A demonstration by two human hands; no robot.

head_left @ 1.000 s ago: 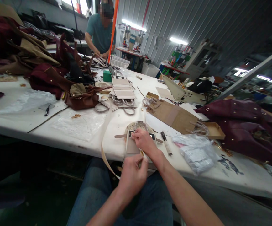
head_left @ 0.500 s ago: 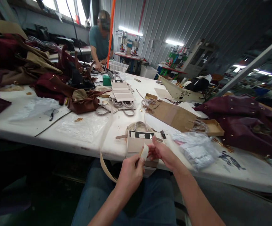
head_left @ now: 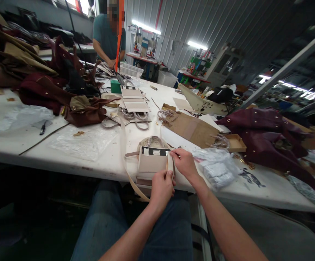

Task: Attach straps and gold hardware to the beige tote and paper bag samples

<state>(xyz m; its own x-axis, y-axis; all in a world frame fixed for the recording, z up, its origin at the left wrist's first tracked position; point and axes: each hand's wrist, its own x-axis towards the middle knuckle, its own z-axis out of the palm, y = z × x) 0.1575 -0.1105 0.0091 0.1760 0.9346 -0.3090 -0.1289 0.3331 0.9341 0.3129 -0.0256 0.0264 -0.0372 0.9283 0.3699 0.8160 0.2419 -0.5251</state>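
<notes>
A beige bag panel [head_left: 150, 165] lies at the table's front edge, with a black band and pale patches along its top. My left hand [head_left: 161, 185] is closed on a cream tape strip [head_left: 170, 164] by the panel's right side. The fingers of my right hand [head_left: 185, 164] pinch the strip's upper end near the panel's top right corner. A long band of the same cream colour [head_left: 123, 145] runs down from the table and loops toward my left hand. Behind the panel sits a round tan thing [head_left: 142, 141], partly hidden, with a wrapped handle [head_left: 154, 139] on it.
Stacked beige panels with wrapped handles [head_left: 135, 105] lie further back. Plastic-wrapped packets [head_left: 219, 170] are at right, beside a brown sheet [head_left: 192, 130] and burgundy bags [head_left: 258, 134]. More bags [head_left: 43, 90] fill the left. A co-worker [head_left: 107, 40] stands across the table.
My right hand has gone from open fingers to pinching the tape's upper end. The strip now stands upright along the panel's right side. The view has shifted slightly.
</notes>
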